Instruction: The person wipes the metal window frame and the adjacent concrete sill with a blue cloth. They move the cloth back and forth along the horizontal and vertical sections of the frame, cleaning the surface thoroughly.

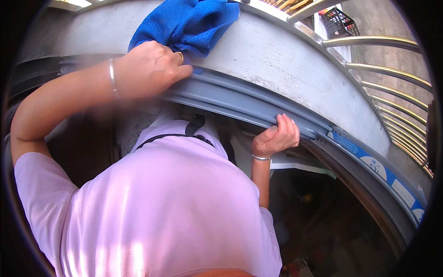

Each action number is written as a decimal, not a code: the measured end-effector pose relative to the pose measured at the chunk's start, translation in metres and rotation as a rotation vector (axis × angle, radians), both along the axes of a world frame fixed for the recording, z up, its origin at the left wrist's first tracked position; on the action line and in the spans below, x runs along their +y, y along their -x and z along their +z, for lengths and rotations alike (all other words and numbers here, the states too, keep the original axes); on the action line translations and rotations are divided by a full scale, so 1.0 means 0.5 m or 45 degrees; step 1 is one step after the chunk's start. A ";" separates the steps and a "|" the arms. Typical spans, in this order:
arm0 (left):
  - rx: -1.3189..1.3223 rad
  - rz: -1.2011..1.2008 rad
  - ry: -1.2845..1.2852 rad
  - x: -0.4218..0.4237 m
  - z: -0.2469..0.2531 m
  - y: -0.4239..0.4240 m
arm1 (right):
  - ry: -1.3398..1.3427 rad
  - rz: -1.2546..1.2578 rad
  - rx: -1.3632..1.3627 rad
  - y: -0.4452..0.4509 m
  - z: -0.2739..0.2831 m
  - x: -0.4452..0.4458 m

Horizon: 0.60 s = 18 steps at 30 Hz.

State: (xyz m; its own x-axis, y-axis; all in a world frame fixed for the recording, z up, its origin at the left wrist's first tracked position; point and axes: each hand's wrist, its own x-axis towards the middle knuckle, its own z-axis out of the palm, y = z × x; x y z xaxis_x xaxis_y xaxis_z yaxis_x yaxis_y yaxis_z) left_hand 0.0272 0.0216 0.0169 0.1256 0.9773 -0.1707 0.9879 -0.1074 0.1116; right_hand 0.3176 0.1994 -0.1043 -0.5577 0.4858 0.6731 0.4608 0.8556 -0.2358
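Observation:
My left hand [152, 71] is closed around part of a blue microfiber cloth [188, 26]. Most of the cloth bunches up over the concrete sill, while a bit of it touches the grey metal window track [221, 91] beside my fingers. Farther right along that track, my right hand [277, 136] rests at the near edge with its fingers curled over the rail. It holds no loose thing that I can see. A ring and a bracelet are on the left hand and wrist, and another bracelet circles the right wrist.
Beyond the track runs a rough concrete sill [277, 72]. Metal guard bars [373, 41] curve along its outer side, with a black plastic crate [339, 22] past them. A blue printed protective film [377, 168] covers part of the frame at right. The area below is dark.

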 end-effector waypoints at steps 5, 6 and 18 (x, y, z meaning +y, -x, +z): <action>0.002 0.021 -0.006 -0.048 0.005 0.039 | -0.007 -0.008 -0.010 0.000 0.000 -0.001; -0.001 0.025 -0.006 -0.056 0.006 0.046 | -0.038 -0.015 -0.008 0.004 0.002 0.000; 0.034 0.020 0.050 -0.157 0.013 0.123 | -0.080 -0.070 -0.012 0.004 -0.011 -0.001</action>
